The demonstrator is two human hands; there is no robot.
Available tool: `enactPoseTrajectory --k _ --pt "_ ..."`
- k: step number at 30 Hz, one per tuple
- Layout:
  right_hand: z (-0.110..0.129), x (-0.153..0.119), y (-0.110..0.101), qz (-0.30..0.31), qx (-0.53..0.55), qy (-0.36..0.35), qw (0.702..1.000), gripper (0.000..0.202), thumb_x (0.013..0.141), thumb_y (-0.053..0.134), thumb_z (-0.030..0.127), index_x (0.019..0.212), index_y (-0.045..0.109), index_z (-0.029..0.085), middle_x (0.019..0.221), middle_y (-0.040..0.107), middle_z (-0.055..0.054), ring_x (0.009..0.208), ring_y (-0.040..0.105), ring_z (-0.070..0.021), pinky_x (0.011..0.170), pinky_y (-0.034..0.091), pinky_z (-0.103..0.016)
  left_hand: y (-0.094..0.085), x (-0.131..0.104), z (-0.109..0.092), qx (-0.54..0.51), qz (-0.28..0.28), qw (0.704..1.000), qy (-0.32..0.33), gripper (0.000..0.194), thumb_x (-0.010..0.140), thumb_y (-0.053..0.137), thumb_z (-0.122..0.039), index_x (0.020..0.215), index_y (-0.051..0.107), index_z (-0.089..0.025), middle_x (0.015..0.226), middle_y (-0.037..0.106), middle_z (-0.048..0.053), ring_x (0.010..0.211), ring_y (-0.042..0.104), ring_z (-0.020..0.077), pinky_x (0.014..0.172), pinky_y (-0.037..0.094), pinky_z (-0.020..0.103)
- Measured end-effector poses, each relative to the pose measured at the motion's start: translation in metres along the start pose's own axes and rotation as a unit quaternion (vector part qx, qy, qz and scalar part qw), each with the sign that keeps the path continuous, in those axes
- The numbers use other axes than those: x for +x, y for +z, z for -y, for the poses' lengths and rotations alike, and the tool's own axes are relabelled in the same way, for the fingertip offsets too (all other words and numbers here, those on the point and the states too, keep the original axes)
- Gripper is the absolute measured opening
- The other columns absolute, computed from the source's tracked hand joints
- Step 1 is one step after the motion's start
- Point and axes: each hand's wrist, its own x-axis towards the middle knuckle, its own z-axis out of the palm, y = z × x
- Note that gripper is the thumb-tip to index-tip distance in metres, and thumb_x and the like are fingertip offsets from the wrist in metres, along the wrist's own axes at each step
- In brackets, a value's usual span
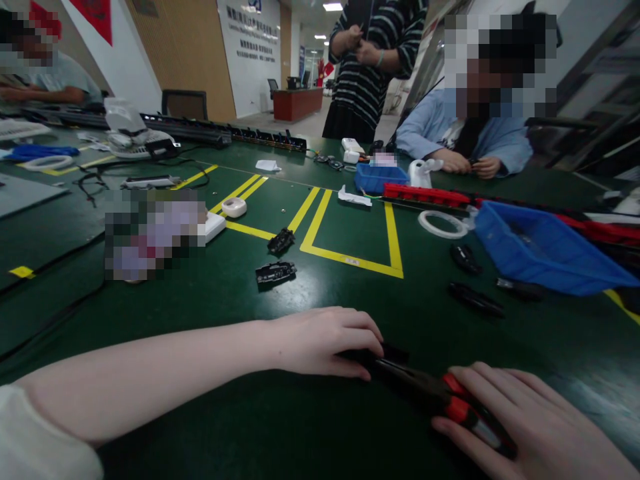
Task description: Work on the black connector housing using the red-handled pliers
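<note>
My right hand (535, 413) is wrapped round the red and black handles of long-nose pliers (425, 385). Their tips point left, up to the fingertips of my left hand (330, 341). Between its thumb and fingers my left hand pinches a small black part (397, 351), mostly hidden, and the plier tips meet it or lie right beside it. Farther up the table are two black plastic pieces, one with metal bits (276, 273) and another just behind it (281, 241). To the right lie a long black shell (476, 299) and a shorter curved one (465, 258).
A blue bin (550, 250) stands at the right, with a white ring (443, 225) beside it. A smaller blue tray (380, 179) is farther back. Yellow tape (350, 261) marks the green table. A white fan (131, 133) stands at the left; other people are across the table.
</note>
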Motion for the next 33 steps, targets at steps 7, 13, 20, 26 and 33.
enactPoseTrajectory --k 7,13,20,26,33 --pt "0.0109 0.0025 -0.0028 0.011 0.007 0.031 0.999 0.047 0.097 0.044 0.057 0.097 0.073 0.021 0.084 0.076 -0.01 0.067 0.073 -0.0228 0.052 0.057 -0.031 0.0023 -0.0008 -0.0012 -0.009 -0.008 1.0 -0.018 0.025 0.093 0.068 -0.016 0.118 0.063 -0.014 0.127 0.062 0.014 0.113 0.063 0.0229 0.095 0.055 0.034" --pt "0.0075 -0.0006 -0.0049 0.012 0.003 0.03 0.999 0.047 0.095 0.048 0.06 0.098 0.073 0.021 0.085 0.077 -0.01 0.069 0.074 -0.0241 0.053 0.06 -0.032 0.0003 0.0007 -0.0059 0.008 0.011 1.0 -0.027 0.023 0.092 0.07 -0.016 0.114 0.062 -0.014 0.127 0.063 0.014 0.113 0.063 0.0238 0.094 0.055 0.036" --pt "0.0064 -0.0051 -0.0056 0.023 0.012 0.039 0.999 0.043 0.094 0.052 0.058 0.1 0.073 0.021 0.087 0.077 -0.009 0.071 0.074 -0.0247 0.055 0.061 -0.034 0.0008 -0.0007 -0.0069 0.024 0.018 0.999 -0.029 0.023 0.095 0.067 -0.019 0.117 0.063 -0.017 0.131 0.062 0.012 0.115 0.063 0.024 0.096 0.054 0.037" --pt "0.008 -0.0029 -0.0083 0.038 0.026 0.046 0.998 0.042 0.093 0.053 0.057 0.1 0.073 0.021 0.088 0.077 -0.01 0.07 0.074 -0.0228 0.057 0.063 -0.032 0.0006 -0.0014 -0.0078 0.04 0.021 0.999 -0.024 0.023 0.096 0.066 -0.02 0.118 0.063 -0.017 0.133 0.062 0.012 0.117 0.063 0.0254 0.096 0.055 0.039" --pt "0.0086 -0.0009 -0.0091 0.043 0.039 0.044 0.997 0.032 0.089 0.061 0.049 0.098 0.071 0.02 0.086 0.075 -0.009 0.067 0.073 -0.0221 0.054 0.061 -0.033 0.0014 -0.001 -0.0085 0.048 0.02 0.998 -0.022 0.02 0.096 0.066 -0.02 0.116 0.062 -0.017 0.133 0.062 0.012 0.118 0.063 0.0251 0.097 0.054 0.037"
